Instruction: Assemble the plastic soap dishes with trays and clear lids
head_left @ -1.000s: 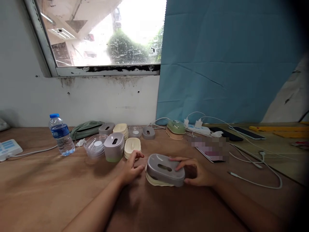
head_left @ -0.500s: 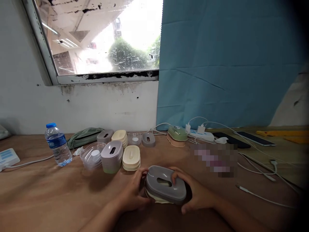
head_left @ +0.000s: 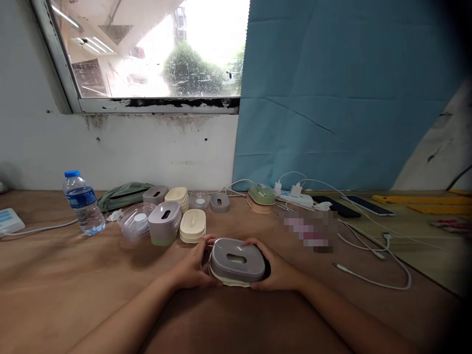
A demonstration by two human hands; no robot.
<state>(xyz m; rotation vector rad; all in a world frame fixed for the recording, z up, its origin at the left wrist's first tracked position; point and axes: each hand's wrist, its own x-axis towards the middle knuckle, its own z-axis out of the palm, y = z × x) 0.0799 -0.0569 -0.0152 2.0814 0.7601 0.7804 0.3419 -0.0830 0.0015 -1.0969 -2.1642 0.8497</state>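
A rounded grey plastic box [head_left: 244,250] with an oval slot in its top is between my hands at the front of the table. A cream rim [head_left: 236,282] shows along its lower edge. My left hand [head_left: 194,268] is closed round the left side, thumb low and fingers at the back corner. On the right, my right hand [head_left: 277,269] grips the other side, its fingers over the far edge and thumb near the bottom front. Just beyond my left hand stand a short stack of cream lids [head_left: 193,223] and a lilac slotted box [head_left: 162,230] with a greenish base.
Clear plastic bowls [head_left: 134,221], another cream stack [head_left: 177,195], smaller grey boxes [head_left: 220,201] and a green-and-peach box [head_left: 261,194] stand farther back. A water bottle [head_left: 84,206] and green pouch [head_left: 123,195] are left. White cables [head_left: 368,282], a power strip [head_left: 297,198] and phones [head_left: 368,205] lie right.
The grey box looks more level than before. My right forefinger has moved from its top near the slot to the far edge. The view has shifted slightly.
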